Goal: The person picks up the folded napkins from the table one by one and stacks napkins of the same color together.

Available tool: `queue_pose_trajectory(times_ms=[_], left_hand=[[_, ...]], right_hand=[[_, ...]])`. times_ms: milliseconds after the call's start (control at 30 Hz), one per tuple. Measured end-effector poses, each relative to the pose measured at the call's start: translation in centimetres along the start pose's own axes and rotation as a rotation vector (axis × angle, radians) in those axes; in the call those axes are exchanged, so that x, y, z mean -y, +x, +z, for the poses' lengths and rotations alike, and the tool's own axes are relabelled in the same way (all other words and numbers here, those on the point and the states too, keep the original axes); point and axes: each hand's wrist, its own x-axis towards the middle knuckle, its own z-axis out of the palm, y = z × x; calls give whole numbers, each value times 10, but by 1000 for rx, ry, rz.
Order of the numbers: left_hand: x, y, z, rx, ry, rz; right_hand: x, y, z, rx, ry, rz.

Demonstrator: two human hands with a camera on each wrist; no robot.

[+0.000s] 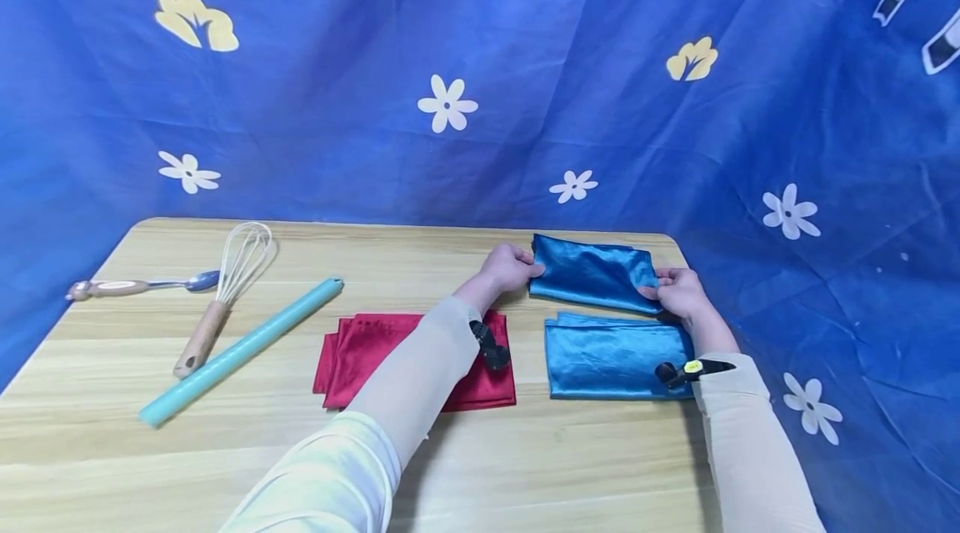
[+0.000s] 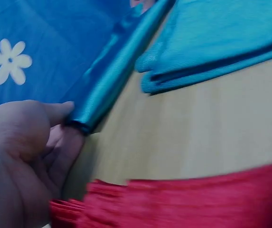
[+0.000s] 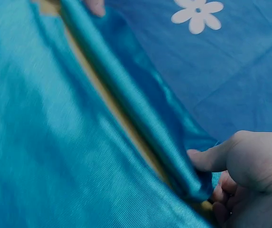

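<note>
Between my two hands is a folded dark blue satin cloth [image 1: 592, 273], near the back right of the table. My left hand [image 1: 510, 268] pinches its left end, thumb on top, as the left wrist view also shows. At the opposite end my right hand [image 1: 678, 293] pinches the right edge between thumb and fingers. Just in front lies a lighter blue folded cloth [image 1: 611, 358], partly under my right wrist. Beneath my left forearm is a folded red cloth [image 1: 382, 349], its middle hidden by the sleeve.
On the left of the wooden table [image 1: 480, 483] lie a turquoise rolling stick [image 1: 240, 354], a whisk [image 1: 210, 324] with a wooden handle, and a spoon [image 1: 168, 284]. A blue flowered curtain [image 1: 337, 141] hangs behind the table and along its right side.
</note>
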Motion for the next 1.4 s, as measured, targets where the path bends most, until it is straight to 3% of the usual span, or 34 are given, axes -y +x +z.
queue_pose_trajectory(times_ms=[200,500,667,933,1233,1400], left_hand=[[3,3,-3,51,-43,1],[8,-2,-6,70,-104,59],[10,-3,-7,91,-147,58],[15,-3,-9,57,-231,91],[15,-4,-6,9,-184,111],[17,-5,-8,13,-151,120]], right_hand=[[-1,-1,-2,46,74,43],[7,-3,-8,52,270,118],[7,-2,-7,102,385,141],[3,-1,-8,97,353,87],[8,-3,-8,115,366,52],[8,-1,-6,123,379,81]])
